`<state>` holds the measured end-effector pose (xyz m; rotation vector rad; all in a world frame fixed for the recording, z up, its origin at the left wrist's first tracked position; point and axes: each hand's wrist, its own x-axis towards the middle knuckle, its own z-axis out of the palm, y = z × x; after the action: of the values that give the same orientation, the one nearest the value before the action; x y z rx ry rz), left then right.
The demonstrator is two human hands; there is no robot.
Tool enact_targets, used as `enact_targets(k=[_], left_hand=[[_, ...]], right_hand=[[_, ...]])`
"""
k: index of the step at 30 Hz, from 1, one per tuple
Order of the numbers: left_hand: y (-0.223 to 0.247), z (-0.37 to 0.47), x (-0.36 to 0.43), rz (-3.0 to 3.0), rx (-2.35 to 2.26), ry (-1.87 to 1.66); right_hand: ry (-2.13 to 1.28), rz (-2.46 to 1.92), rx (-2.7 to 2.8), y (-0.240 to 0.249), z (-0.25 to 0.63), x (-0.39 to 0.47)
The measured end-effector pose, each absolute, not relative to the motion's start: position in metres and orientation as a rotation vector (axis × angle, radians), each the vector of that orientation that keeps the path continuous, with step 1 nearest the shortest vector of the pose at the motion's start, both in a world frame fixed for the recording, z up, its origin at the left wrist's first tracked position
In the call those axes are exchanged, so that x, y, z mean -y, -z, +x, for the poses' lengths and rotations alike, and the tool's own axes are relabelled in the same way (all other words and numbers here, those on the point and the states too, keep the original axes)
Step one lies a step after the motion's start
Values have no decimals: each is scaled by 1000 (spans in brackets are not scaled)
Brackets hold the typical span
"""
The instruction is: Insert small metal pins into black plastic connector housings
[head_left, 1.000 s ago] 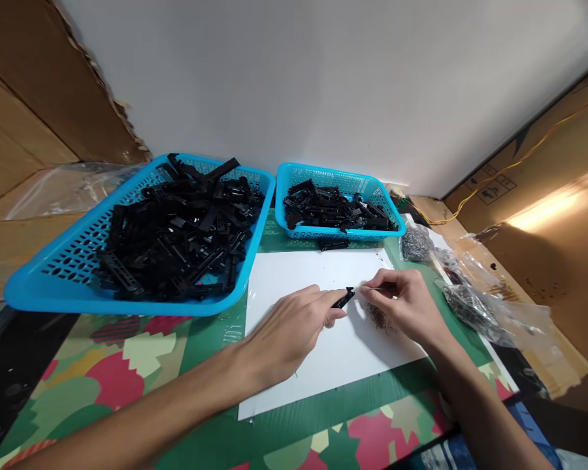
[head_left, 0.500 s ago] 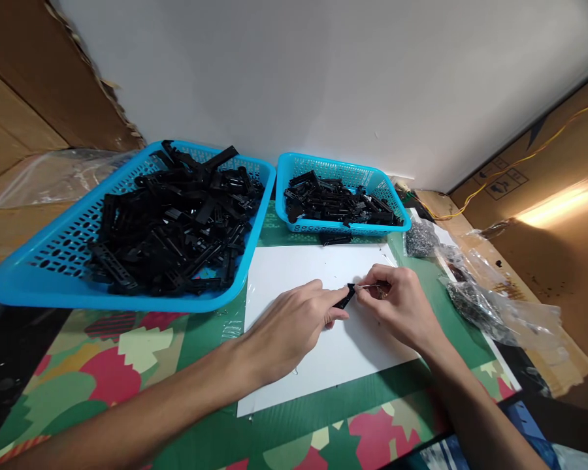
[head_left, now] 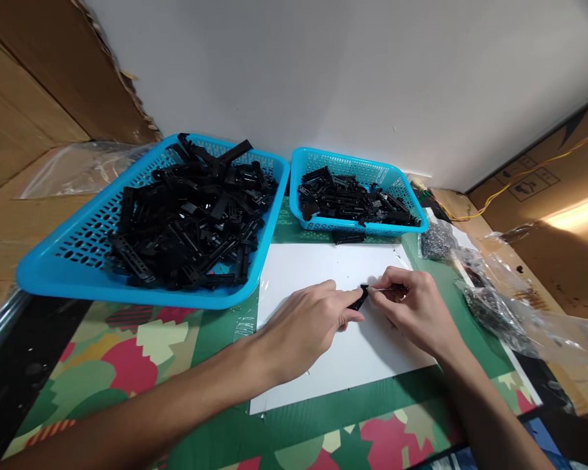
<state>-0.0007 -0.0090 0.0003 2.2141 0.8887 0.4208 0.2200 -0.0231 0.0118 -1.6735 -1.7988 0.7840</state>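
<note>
Over the white sheet [head_left: 294, 391], my left hand [head_left: 318, 320] is closed on a small black plastic part [head_left: 358, 302], gripping it between thumb and fingers. My right hand [head_left: 416, 307] pinches a thin metal piece [head_left: 383, 289] at the part's far end; its exact kind is too small to make out. The fingertips of both hands almost meet there. Part of the black piece is hidden under my left fingers.
A large blue basket [head_left: 225, 300] of black plastic parts stands at left, a smaller blue basket [head_left: 372, 228] behind the sheet. Another black part [head_left: 349, 238] lies before it. Bags of small metal pieces [head_left: 436, 240] sit at right, near a yellow cable [head_left: 492, 196].
The whole view has shifted, so everything appears a little further right. Both hands keep the same hold on the black part and the thin metal piece.
</note>
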Motion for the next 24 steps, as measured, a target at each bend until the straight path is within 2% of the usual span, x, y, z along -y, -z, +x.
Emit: enact_targets(k=[6, 16, 21, 24], left_hand=[[0, 0, 9, 2248, -867, -435], [1, 0, 6, 2232, -852, -485], [-3, 0, 6, 2196, -871, -484], [-2, -1, 6, 2161, -866, -499]], right_hand=[[-647, -1598, 1852, -7, 217, 26], [-737, -1546, 2227, -39, 245, 22], [-522, -1449, 2009, -31, 249, 24], [-593, -1458, 1647, -22, 235, 22]])
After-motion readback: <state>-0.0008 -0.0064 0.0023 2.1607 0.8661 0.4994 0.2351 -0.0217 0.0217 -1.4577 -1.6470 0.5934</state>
